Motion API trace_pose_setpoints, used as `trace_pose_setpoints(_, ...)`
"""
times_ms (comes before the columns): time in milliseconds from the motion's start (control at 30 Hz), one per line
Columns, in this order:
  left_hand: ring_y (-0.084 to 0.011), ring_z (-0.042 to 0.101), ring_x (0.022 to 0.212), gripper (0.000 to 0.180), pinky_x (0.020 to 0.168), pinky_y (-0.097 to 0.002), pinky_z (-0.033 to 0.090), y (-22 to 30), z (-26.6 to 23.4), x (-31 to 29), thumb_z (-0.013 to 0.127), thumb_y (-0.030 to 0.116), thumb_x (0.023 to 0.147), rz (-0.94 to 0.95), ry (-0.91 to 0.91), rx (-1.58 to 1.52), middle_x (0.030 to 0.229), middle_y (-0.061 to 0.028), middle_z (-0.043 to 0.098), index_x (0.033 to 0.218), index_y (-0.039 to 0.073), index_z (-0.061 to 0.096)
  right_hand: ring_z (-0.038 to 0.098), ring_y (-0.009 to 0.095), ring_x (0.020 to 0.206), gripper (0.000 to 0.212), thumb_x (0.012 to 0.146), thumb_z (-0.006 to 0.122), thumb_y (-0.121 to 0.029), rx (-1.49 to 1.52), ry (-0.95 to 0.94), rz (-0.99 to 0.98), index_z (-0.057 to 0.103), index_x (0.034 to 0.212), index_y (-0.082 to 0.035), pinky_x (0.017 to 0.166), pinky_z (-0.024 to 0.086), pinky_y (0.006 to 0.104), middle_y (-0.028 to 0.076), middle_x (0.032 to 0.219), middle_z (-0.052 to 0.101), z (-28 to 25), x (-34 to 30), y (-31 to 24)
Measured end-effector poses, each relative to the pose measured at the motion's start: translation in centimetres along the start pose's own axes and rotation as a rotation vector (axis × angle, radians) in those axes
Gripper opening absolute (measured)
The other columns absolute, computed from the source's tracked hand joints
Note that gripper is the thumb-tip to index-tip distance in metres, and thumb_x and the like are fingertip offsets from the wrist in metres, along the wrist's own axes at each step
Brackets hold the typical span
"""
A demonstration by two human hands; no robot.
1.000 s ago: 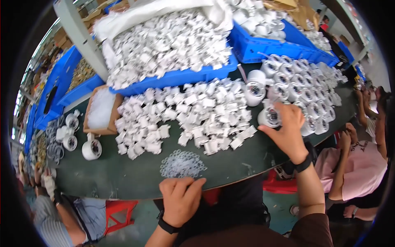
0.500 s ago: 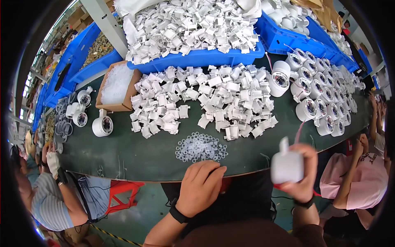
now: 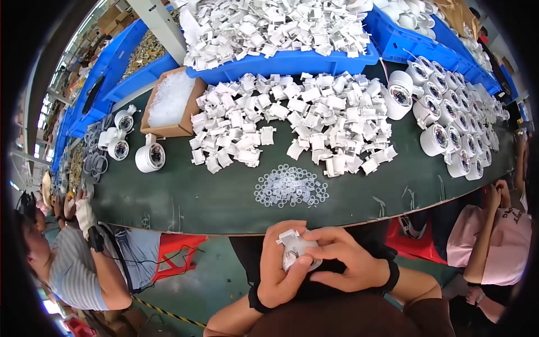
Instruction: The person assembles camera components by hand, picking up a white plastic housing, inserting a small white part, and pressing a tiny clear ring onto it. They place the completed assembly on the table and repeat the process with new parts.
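In front of my body, just off the table's near edge, a white camera housing (image 3: 293, 245) is held between both hands. My left hand (image 3: 274, 272) is closed around its left side, with the thumb across the front. From the right, the closed fingers and thumb of my right hand (image 3: 352, 261) grip the same housing. Its small bracket points up and left, while its lower part is hidden by my fingers. A loose pile of small translucent rings (image 3: 289, 188) lies on the table just beyond my hands. Farther back are heaps of small white plastic brackets (image 3: 236, 132).
Finished-looking white housings (image 3: 461, 163) stand grouped at right; another housing (image 3: 150, 157) stands at left. A cardboard box (image 3: 196, 92) and a blue crate (image 3: 281, 63) line the back of the green table (image 3: 224, 205). People sit on both sides; red stools (image 3: 177, 253) stand below.
My right hand has brought the white housing leftward to my left hand, which has turned from resting empty by the rings to gripping it. The whole view has shifted slightly.
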State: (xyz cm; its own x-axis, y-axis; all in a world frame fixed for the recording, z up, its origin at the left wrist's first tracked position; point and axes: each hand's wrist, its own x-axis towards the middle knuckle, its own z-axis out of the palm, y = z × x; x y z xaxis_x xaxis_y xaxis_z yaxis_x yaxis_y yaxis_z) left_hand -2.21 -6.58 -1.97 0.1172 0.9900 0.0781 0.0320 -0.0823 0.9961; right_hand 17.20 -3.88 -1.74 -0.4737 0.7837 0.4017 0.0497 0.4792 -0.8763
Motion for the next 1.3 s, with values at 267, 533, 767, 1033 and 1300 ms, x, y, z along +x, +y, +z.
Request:
trace_pose_setpoints(267,-0.0333,0.063,0.092,0.037,0.079,-0.0398,0.052,0.1,-0.1,2.1,0.072,0.015,0.082,0.345,-0.006,0.531,0.112,-0.0166,0.067,0.114,0.0,0.063,0.066,0.019,0.087,0.026,0.09,0.072,0.003,0.068,-0.022,0.057,0.068,0.114,-0.003,0.076,0.052,0.0324,0.006,0.098,0.07,-1.1,3.8,-2.2)
trace_pose_setpoints(533,-0.0271,0.063,0.094,0.022,0.086,-0.0369,0.05,0.8,0.1,2.3,0.052,0.001,0.09,0.126,0.062,0.206,0.109,-0.015,0.067,0.108,-0.003,0.064,0.065,0.017,0.087,0.021,0.089,0.069,0.01,0.088,0.207,0.221,0.069,0.106,-0.002,0.074,0.052,0.0286,0.009,0.099,0.067,0.6,2.4,-1.4)
trace_pose_setpoints(767,-0.033,0.064,0.092,0.017,0.082,-0.0399,0.051,1.1,0.6,3.1,0.062,0.003,0.088,0.208,-0.044,0.278,0.107,-0.0159,0.069,0.105,-0.001,0.065,0.062,0.014,0.086,0.02,0.09,0.067,0.012,0.376,0.248,0.427,0.067,0.105,-0.003,0.073,0.05,0.0256,0.008,0.1,0.062,0.0,1.3,-1.2)
trace_pose_setpoints(1033,-0.0272,0.064,0.084,0.011,0.077,-0.0366,0.051,1.0,0.9,4.2,0.058,0.004,0.092,0.258,-0.101,0.291,0.098,-0.0175,0.069,0.098,-0.002,0.065,0.068,0.026,0.09,0.02,0.09,0.071,0.001,-0.238,0.06,0.115,0.071,0.11,-0.003,0.079,0.053,0.0354,0.011,0.103,0.072,-6.8,2.1,0.0)
trace_pose_setpoints(1300,-0.0262,0.067,0.086,0.014,0.079,-0.0357,0.052,1.1,1.4,4.6,0.055,0.006,0.094,0.167,-0.14,0.146,0.097,-0.018,0.07,0.096,-0.003,0.066,0.066,0.032,0.095,0.038,0.082,0.064,0.007,-0.878,-0.012,0.041,0.066,0.118,-0.006,0.083,0.056,0.0409,0.01,0.114,0.07,-11.9,3.4,1.6)
